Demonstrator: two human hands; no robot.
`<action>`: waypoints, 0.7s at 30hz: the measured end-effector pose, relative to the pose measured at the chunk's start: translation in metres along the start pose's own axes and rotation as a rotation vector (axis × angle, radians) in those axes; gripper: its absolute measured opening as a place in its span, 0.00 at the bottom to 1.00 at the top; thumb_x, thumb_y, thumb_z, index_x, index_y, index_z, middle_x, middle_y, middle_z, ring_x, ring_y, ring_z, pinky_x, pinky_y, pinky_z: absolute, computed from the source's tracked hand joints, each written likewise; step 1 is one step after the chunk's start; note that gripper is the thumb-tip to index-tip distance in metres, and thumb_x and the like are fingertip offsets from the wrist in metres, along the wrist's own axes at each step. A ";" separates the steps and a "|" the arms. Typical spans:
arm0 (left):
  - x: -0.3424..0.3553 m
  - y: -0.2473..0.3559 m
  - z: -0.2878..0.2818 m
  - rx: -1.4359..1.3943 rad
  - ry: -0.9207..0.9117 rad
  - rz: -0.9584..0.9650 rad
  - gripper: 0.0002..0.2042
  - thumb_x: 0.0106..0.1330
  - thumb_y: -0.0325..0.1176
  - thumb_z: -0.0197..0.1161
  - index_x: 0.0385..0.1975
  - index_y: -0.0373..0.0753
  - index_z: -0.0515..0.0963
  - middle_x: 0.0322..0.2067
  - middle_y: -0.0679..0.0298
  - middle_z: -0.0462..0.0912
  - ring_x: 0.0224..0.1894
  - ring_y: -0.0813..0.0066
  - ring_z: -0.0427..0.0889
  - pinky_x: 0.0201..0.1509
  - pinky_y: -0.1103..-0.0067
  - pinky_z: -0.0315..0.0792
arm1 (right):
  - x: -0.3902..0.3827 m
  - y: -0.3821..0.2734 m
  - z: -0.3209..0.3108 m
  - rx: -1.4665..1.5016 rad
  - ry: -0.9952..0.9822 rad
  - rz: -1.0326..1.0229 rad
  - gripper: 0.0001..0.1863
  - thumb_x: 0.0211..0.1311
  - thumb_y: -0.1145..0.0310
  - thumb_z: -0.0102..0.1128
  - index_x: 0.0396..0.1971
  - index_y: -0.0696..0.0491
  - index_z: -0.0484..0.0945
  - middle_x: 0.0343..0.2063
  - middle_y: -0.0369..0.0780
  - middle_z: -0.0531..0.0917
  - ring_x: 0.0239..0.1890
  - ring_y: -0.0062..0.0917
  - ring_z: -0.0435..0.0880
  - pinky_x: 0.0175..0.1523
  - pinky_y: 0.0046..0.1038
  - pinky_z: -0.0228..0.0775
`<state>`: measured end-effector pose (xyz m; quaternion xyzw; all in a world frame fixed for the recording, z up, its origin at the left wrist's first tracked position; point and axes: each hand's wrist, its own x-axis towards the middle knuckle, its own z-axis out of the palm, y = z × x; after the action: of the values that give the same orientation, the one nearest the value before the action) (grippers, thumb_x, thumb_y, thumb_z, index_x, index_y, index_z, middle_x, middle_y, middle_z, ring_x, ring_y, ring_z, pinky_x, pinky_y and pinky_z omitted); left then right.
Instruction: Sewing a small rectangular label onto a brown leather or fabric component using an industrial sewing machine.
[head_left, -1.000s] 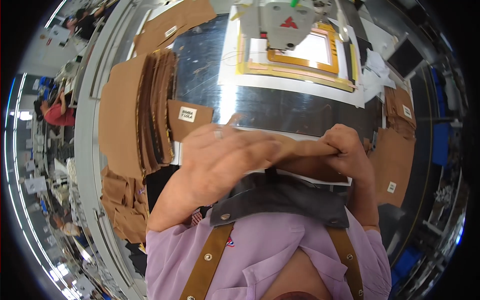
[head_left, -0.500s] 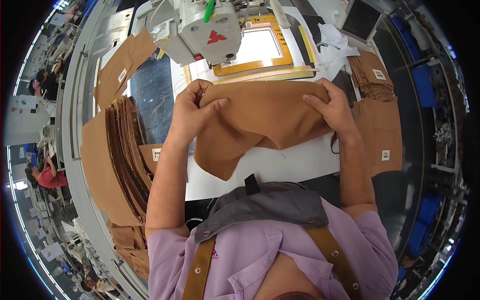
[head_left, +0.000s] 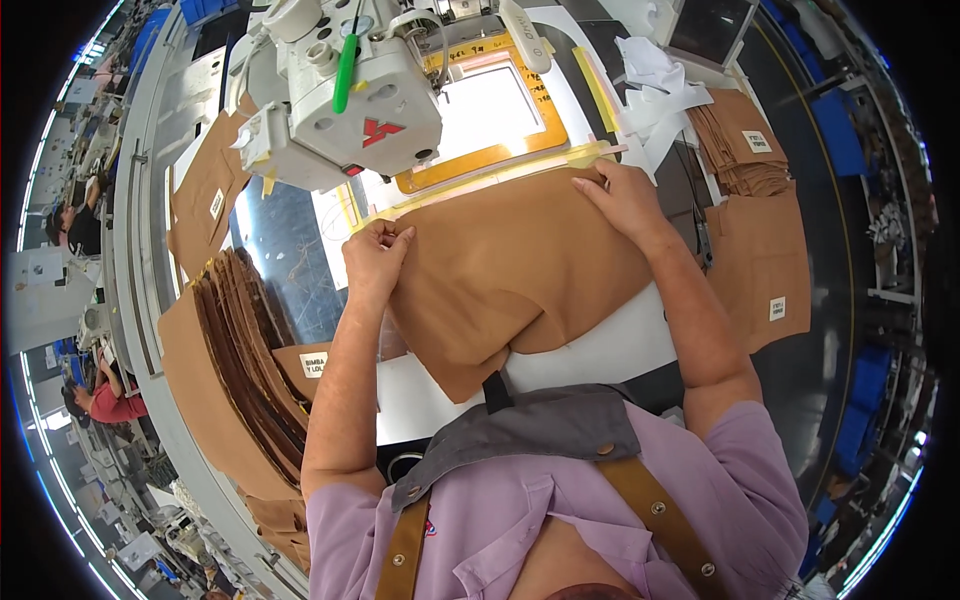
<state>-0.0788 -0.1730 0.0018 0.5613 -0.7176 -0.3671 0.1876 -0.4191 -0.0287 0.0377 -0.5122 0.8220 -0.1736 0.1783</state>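
Observation:
A brown fabric panel lies spread between my hands, its far edge along the yellow and pink strips in front of the sewing machine. My left hand pinches its far left corner between thumb and fingers. At the far right corner, my right hand grips the edge, thumb on top. The panel's near side sags in folds over the white work surface. Just beyond it is an orange frame with a bright white opening, partly behind the white sewing machine head. A green pen-like stick hangs on the machine.
Stacked brown panels stand at my left, and another labelled brown piece lies farther off. More folded brown pieces are piled at the right. White scraps lie near a dark screen. Other people work at the far left.
The panel has come down flatter and spread wider. My left hand has moved nearer to me, while my right hand has shifted slightly left. The whole view has tilted a little.

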 end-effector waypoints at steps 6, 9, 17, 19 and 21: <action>0.027 0.023 -0.007 0.121 0.051 -0.053 0.11 0.61 0.37 0.74 0.32 0.34 0.84 0.17 0.69 0.79 0.19 0.85 0.71 0.25 0.81 0.68 | 0.036 0.008 0.013 -0.017 0.077 -0.094 0.20 0.62 0.51 0.66 0.30 0.55 0.79 0.24 0.45 0.84 0.31 0.43 0.85 0.37 0.41 0.74; 0.044 0.016 -0.005 0.180 0.107 -0.005 0.12 0.61 0.39 0.73 0.32 0.36 0.85 0.16 0.67 0.79 0.18 0.81 0.72 0.26 0.78 0.69 | 0.052 0.007 0.011 0.066 0.065 -0.069 0.17 0.61 0.52 0.66 0.31 0.53 0.81 0.24 0.43 0.85 0.30 0.40 0.85 0.36 0.40 0.74; 0.082 -0.004 0.004 0.355 0.242 0.013 0.16 0.57 0.42 0.72 0.17 0.35 0.83 0.14 0.58 0.80 0.22 0.56 0.82 0.34 0.64 0.77 | 0.093 0.019 0.014 0.033 0.096 -0.071 0.09 0.62 0.58 0.63 0.33 0.47 0.83 0.24 0.37 0.86 0.29 0.35 0.86 0.35 0.34 0.75; 0.091 -0.012 0.011 0.372 0.288 0.179 0.14 0.58 0.42 0.71 0.23 0.35 0.84 0.21 0.56 0.84 0.29 0.55 0.84 0.38 0.65 0.78 | 0.103 0.021 0.015 0.002 0.079 -0.053 0.09 0.63 0.57 0.62 0.34 0.47 0.84 0.24 0.38 0.86 0.30 0.36 0.86 0.35 0.35 0.76; 0.106 -0.017 0.014 0.396 0.363 0.301 0.13 0.58 0.41 0.71 0.28 0.36 0.84 0.27 0.56 0.85 0.33 0.54 0.84 0.40 0.65 0.78 | 0.114 0.026 0.018 -0.046 0.180 -0.084 0.10 0.65 0.56 0.62 0.36 0.46 0.84 0.25 0.38 0.87 0.32 0.36 0.86 0.36 0.37 0.76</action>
<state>-0.1080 -0.2700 -0.0350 0.5308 -0.8050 -0.0822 0.2520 -0.4780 -0.1232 -0.0036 -0.5327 0.8162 -0.2072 0.0845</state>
